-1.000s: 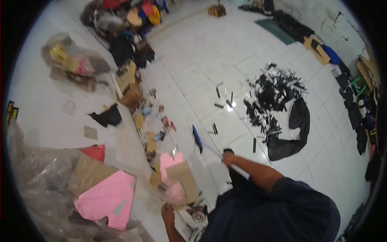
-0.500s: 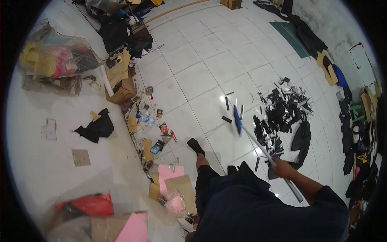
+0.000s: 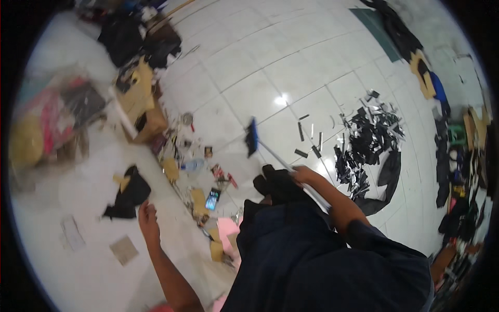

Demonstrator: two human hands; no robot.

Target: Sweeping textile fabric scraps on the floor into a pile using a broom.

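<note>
My right hand (image 3: 303, 176) is wrapped round the pale grey handle of a broom (image 3: 275, 156). The broom's blue head with dark bristles (image 3: 252, 138) is over the tiled floor, left of several loose dark strips (image 3: 301, 153). To the right lies a heap of black and silvery scraps (image 3: 371, 132), apart from the broom. My left hand (image 3: 148, 218) is held out at the left, fingers loosely bent and a little apart, with nothing seen in it. In the picture it comes close to a black piece of cloth (image 3: 130, 193) on the white surface; whether they touch I cannot tell.
Litter, a plastic bottle (image 3: 193, 165) and a lit phone (image 3: 212, 199) lie along the left side. Farther up stands an open cardboard box (image 3: 143, 117). A long black cloth (image 3: 384, 195) curves beside the scrap heap. Clutter with a green stool (image 3: 457, 135) lines the right wall.
The broom head has moved left, away from the loose strips, with my right hand still on the handle. My left hand has come into view. My view has shifted, and the left side is blurred.
</note>
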